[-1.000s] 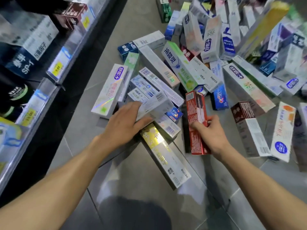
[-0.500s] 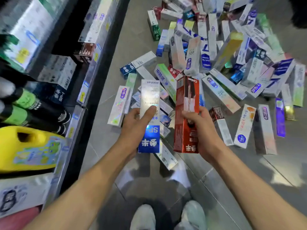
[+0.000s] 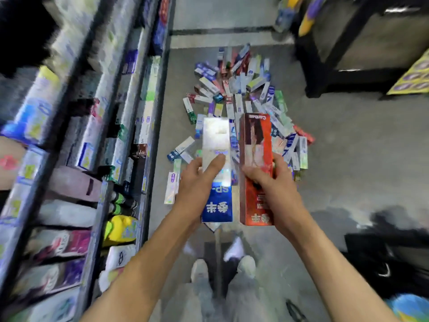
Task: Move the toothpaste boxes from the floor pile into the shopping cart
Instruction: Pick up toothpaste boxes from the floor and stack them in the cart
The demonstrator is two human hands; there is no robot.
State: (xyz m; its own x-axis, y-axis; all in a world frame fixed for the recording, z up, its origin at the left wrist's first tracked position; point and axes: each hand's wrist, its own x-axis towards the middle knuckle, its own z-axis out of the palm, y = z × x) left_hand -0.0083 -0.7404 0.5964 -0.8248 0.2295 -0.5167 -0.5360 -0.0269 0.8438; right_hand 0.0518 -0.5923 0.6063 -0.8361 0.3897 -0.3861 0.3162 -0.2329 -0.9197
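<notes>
Person has stood up since a sec ago: pile (image 3: 241, 108) now lies far below on the floor, both boxes lifted clear, so next comes the carry to the cart, not in view. Red box (image 3: 255, 168) upright, gripped by right hand (image 3: 274, 189). Silver-blue box (image 3: 217, 170) pinched by left hand (image 3: 197, 184); fingers (image 3: 216, 163) lie across its face.

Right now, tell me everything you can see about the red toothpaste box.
The red toothpaste box is a long, glossy carton that looks like cardboard, with a pale picture along its face and white lettering that reads upside down at its near end. It is closed, held lengthwise off the floor above the pile. The right hand grips its lower half.
</notes>
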